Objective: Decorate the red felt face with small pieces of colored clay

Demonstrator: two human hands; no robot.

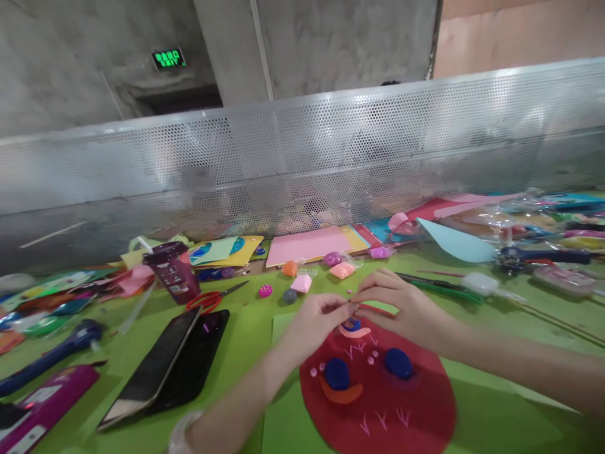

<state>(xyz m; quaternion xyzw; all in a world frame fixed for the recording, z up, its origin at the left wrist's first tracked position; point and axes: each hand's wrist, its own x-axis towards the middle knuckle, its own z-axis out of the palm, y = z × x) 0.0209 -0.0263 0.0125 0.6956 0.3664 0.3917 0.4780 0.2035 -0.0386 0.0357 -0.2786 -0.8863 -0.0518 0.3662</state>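
Note:
A red paper disc (pixel 387 403) lies on a light green sheet (pixel 280 403). Dark blue clay ovals (pixel 336 373), an orange clay crescent (pixel 341 394), small pink dots and drawn pink strokes decorate it. My left hand (pixel 321 325) and my right hand (pixel 399 309) meet over the disc's top edge, fingertips pinched close together. Whatever lies between the fingertips is too small or hidden to tell. Just beneath them, a peach clay crescent (pixel 358 332) curves under another blue piece, partly covered by my fingers.
Left stand a dark purple cup (pixel 172 274) with a straw, red-handled scissors (pixel 208 301) and a black phone (pixel 158 362). Clay packets (pixel 343 270) and a grey clay ball (pixel 290 295) sit behind my hands. Coloured paper (pixel 307 244) lies along a perforated metal divider (pixel 302 157).

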